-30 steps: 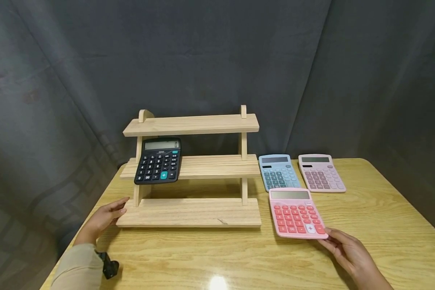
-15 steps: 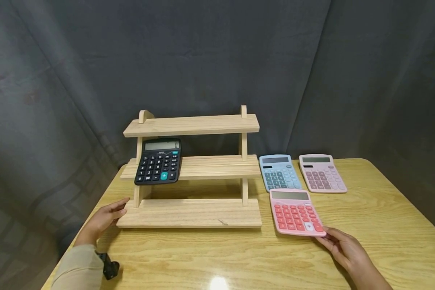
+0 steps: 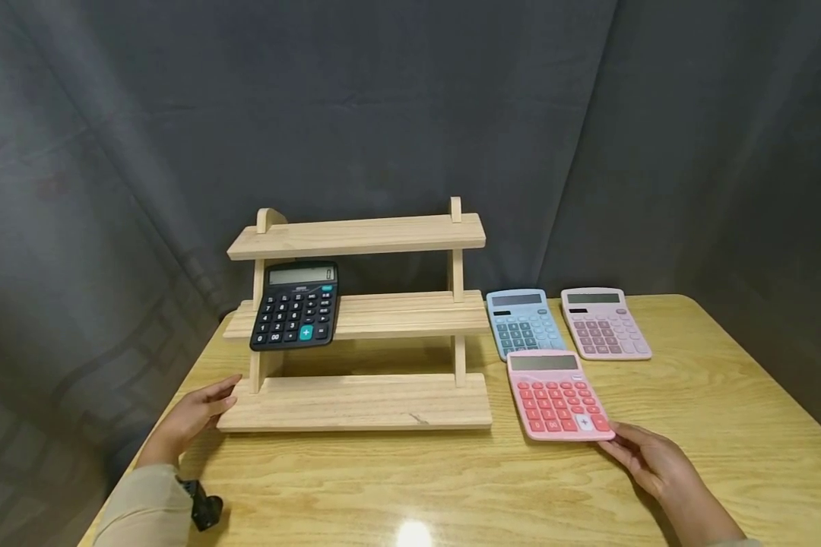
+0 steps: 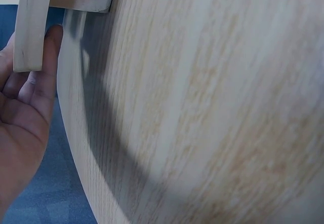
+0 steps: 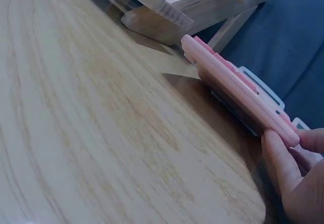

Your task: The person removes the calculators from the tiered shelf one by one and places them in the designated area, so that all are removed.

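Note:
My right hand [image 3: 657,462] pinches the lower right corner of a pink calculator [image 3: 559,395]. In the right wrist view, the pink calculator [image 5: 238,89] is tilted, its near end between thumb and fingers of the hand [image 5: 298,168], with a shadow on the table beneath. At the left end of the three-tier wooden shelf [image 3: 356,403], my left hand [image 3: 190,418] grips the bottom board's edge; in the left wrist view, the hand's [image 4: 25,107] fingers go behind the board end [image 4: 30,36]. A black calculator [image 3: 296,306] leans on the middle tier's left side.
Behind the pink calculator lie a blue calculator [image 3: 525,323] and a pale pink-lilac calculator [image 3: 605,324] on the wooden table [image 3: 328,486]. A dark curtain [image 3: 383,99] hangs behind the table. A black device [image 3: 207,507] is at the left wrist.
The pink calculator has moved slightly up and away with my right hand. The whole head view has shifted a little; my left hand keeps its place on the shelf.

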The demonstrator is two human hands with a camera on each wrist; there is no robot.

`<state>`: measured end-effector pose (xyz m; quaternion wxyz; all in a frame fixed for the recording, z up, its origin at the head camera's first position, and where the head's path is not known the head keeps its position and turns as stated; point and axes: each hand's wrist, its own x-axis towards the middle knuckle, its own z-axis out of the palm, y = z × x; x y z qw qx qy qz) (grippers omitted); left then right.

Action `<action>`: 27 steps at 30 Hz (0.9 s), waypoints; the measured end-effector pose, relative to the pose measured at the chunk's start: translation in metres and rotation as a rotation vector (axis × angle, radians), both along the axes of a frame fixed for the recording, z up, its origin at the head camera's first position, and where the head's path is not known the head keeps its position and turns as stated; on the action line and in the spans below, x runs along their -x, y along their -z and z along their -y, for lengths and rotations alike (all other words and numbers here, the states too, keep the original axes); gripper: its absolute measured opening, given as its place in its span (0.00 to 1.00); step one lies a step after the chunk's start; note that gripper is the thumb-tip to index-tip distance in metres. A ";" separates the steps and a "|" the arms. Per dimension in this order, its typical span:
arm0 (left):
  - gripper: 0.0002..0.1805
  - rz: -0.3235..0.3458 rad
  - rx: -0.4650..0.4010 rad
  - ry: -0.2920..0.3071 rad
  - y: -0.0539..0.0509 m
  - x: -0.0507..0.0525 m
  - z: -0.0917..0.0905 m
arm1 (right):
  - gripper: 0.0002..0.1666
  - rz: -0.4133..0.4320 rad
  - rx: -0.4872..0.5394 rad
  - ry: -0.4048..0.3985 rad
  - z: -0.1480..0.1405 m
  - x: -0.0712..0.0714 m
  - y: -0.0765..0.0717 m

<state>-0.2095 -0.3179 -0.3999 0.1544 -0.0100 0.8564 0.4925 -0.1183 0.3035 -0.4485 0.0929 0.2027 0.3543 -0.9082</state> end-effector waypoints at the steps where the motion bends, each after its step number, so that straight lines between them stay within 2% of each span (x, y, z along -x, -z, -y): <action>1: 0.32 0.002 -0.001 -0.002 0.000 0.000 0.000 | 0.05 0.011 -0.016 0.009 0.000 0.000 0.000; 6: 0.32 0.002 -0.007 -0.003 0.000 -0.001 0.000 | 0.12 0.076 -0.137 0.049 0.002 -0.001 0.000; 11: 0.32 0.001 -0.011 -0.002 0.000 -0.001 -0.001 | 0.16 0.100 -0.289 0.062 0.002 0.000 -0.001; 18: 0.31 0.005 -0.012 -0.002 0.000 0.000 -0.001 | 0.13 0.093 -0.446 0.024 0.004 -0.003 -0.005; 24: 0.32 0.011 -0.005 -0.009 -0.001 0.000 0.000 | 0.03 0.035 -0.600 -0.036 0.003 -0.002 -0.007; 27: 0.32 0.015 0.001 -0.007 -0.001 0.000 0.000 | 0.04 0.011 -0.649 -0.057 0.002 -0.002 -0.008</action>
